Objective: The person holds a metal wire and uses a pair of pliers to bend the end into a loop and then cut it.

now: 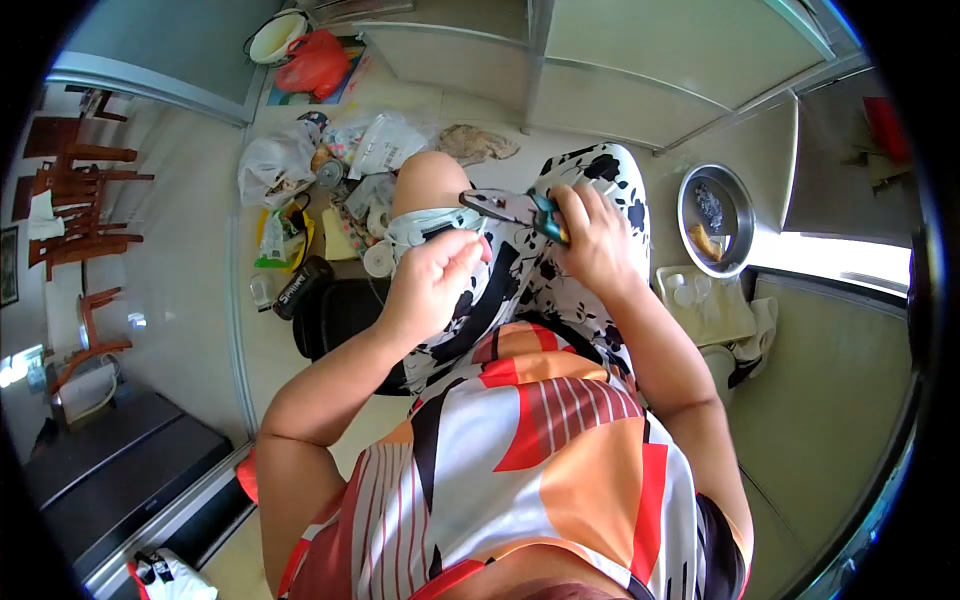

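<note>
My right hand [600, 238] is wrapped around the teal-and-yellow handles of a pair of pliers [508, 207]. The metal jaws point left, above my left knee. Just below the jaws, my left hand [438, 280] is closed with thumb and fingers pressed together. Whatever it may hold is hidden or too small to make out. Both hands are over my lap, above black-and-white floral trousers [590, 290]. The left trouser leg is pulled up, so the knee [432, 182] is bare.
To the right, a round metal basin [742, 240] holds a dark crumpled piece and a yellowish piece. Plastic bags [275, 165], cans and paper rolls crowd the floor at left, beside a black bottle [303, 287]. A red bag [315, 65] lies farther off. Cabinets [630, 60] stand ahead.
</note>
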Demonstrator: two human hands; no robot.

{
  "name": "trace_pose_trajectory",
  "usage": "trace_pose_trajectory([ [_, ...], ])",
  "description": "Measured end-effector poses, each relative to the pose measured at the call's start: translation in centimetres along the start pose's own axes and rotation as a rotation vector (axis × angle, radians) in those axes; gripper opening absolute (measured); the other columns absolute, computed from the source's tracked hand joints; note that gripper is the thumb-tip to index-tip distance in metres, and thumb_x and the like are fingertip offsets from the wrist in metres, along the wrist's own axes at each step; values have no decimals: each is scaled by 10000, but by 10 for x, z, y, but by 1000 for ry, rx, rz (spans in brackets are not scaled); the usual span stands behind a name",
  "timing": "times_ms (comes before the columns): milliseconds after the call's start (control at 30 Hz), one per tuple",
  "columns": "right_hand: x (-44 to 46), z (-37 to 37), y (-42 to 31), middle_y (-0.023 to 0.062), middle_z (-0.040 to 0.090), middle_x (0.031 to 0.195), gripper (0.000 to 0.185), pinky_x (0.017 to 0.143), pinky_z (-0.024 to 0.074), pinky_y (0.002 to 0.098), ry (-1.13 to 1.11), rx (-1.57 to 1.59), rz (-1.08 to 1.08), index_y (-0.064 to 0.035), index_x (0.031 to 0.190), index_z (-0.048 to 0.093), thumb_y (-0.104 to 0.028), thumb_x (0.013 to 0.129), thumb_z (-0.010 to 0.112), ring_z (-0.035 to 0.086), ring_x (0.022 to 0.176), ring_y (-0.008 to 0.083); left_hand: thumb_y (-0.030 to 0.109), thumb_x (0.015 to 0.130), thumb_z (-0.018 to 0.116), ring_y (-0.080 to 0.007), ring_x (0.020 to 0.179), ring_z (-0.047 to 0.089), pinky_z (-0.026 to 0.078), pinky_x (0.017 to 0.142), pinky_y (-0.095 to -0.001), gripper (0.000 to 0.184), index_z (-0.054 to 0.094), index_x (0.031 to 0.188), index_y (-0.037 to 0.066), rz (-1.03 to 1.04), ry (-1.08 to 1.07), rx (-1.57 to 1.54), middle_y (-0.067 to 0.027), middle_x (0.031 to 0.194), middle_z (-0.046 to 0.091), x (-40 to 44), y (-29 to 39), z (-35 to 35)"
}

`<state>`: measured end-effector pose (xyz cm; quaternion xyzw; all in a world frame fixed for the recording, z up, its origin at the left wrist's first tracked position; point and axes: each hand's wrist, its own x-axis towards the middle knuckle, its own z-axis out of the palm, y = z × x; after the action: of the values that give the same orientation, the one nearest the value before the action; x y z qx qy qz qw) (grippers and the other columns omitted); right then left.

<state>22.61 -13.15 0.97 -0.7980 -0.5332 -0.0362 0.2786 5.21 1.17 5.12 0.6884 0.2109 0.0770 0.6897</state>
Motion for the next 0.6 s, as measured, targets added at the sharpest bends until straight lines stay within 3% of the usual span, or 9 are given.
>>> trace_pose_trajectory([
  [33, 3, 21, 6, 102, 527, 839, 381, 646, 477, 383, 63, 11, 11, -88, 1022, 528, -20, 657, 614, 566, 784, 306, 161, 958, 475, -38, 439, 375, 326, 422, -188, 180, 588, 908, 30, -209, -21, -340, 38, 556, 444, 4, 0, 3],
  [133, 21, 31, -3, 98, 565, 786, 285, 612, 482, 380, 43, 136, 77, -74, 1011, 527, -35, 735, 586, 582, 684, 293, 203, 969, 459, -17, 442, 205, 169, 395, -196, 205, 562, 919, 33, -206, 145, -453, 83, 535, 291, 13, 17, 10],
  [200, 24, 19, -24, 82, 580, 741, 214, 584, 481, 367, -227, 366, 269, -60, 1005, 524, -53, 796, 568, 585, 613, 258, 129, 927, 502, -139, 440, 445, 360, 425, -247, 135, 584, 910, 24, 221, 210, 163, -32, 572, 502, 33, 0, -18],
  [233, 15, 12, -30, 57, 572, 683, 164, 541, 468, 334, -522, 1082, 450, -42, 1018, 517, -98, 866, 537, 558, 536, 195, 97, 900, 527, -207, 465, 532, 422, 446, -288, 102, 590, 908, 16, 574, 273, 612, -87, 616, 576, 40, -2, -28],
  [300, 0, -27, -49, 47, 546, 709, 203, 565, 443, 287, -969, 2008, 792, -32, 1017, 523, -147, 863, 588, 546, 628, 153, -15, 789, 568, -320, 639, 626, 493, 550, -373, 121, 608, 901, 8, 745, 129, 880, -143, 742, 636, 36, -2, -53],
  [433, -15, -13, -33, 73, 538, 778, 244, 583, 445, 328, -574, 955, 396, -53, 1076, 501, -92, 844, 565, 516, 604, 171, 9, 840, 564, -239, 597, 625, 481, 546, -316, 80, 607, 907, 0, 616, 110, 571, -125, 736, 635, 29, -9, -32],
  [467, -8, 6, -14, 92, 537, 788, 300, 615, 469, 373, -58, 199, 72, -60, 1062, 512, -41, 770, 577, 544, 617, 225, 65, 893, 544, -161, 547, 558, 457, 540, -267, 101, 608, 922, -7, 403, 55, 437, -75, 683, 606, 16, -9, -21],
  [500, 10, 4, 10, 112, 553, 825, 363, 644, 491, 416, 135, -100, -92, -61, 1052, 519, -24, 699, 592, 592, 698, 302, 125, 934, 511, -91, 537, 462, 406, 521, -226, 165, 607, 915, -7, 164, 40, 308, -3, 628, 545, 8, -2, -9],
  [600, 13, 21, 2, 114, 545, 828, 350, 595, 492, 393, 93, 43, 7, -56, 1041, 526, -25, 700, 598, 598, 718, 310, 171, 957, 483, -36, 517, 363, 319, 496, -201, 221, 600, 874, 4, -184, 57, -47, 65, 583, 424, 7, 15, -7],
])
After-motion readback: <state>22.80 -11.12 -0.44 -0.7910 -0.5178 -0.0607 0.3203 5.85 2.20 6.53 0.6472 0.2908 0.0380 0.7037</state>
